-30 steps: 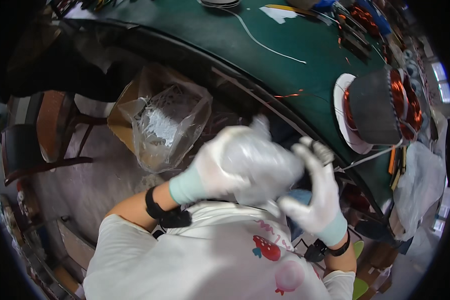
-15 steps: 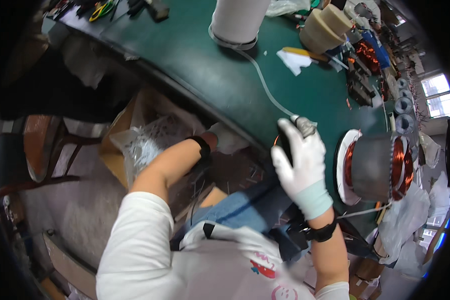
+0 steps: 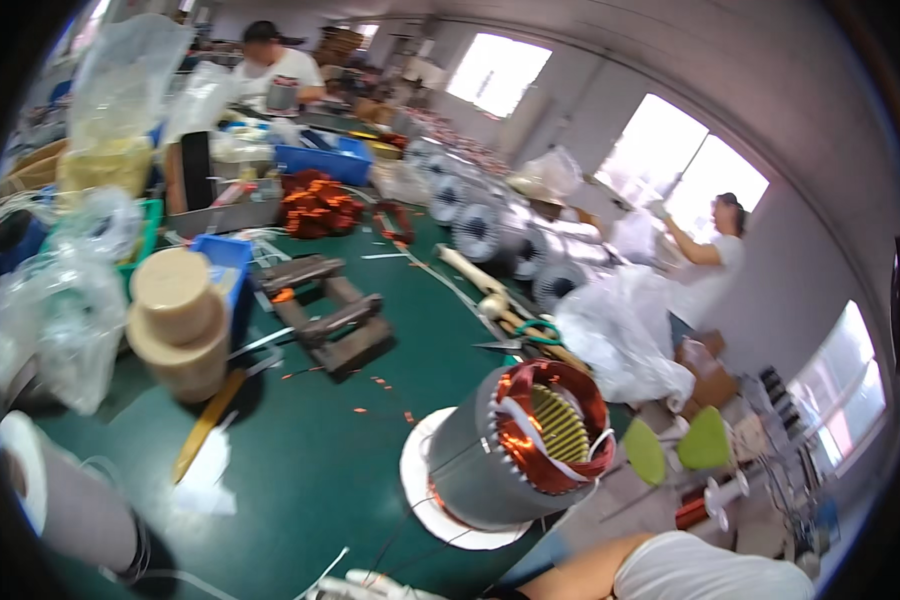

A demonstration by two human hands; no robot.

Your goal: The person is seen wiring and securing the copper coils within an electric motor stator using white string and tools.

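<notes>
Gloved fingertips (image 3: 365,585) were cropped by the lower edge.
Their grip could not be told; the grey copper-wound motor stator (image 3: 515,445) was left untouched.

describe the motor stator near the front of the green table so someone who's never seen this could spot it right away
Start from the green table and look at its near right edge, where a round white disc lies. On the disc rests the motor stator, a grey metal cylinder tipped on its side. Bright copper windings ring its open end, unlike the bare silver housings lined up farther back.
</notes>
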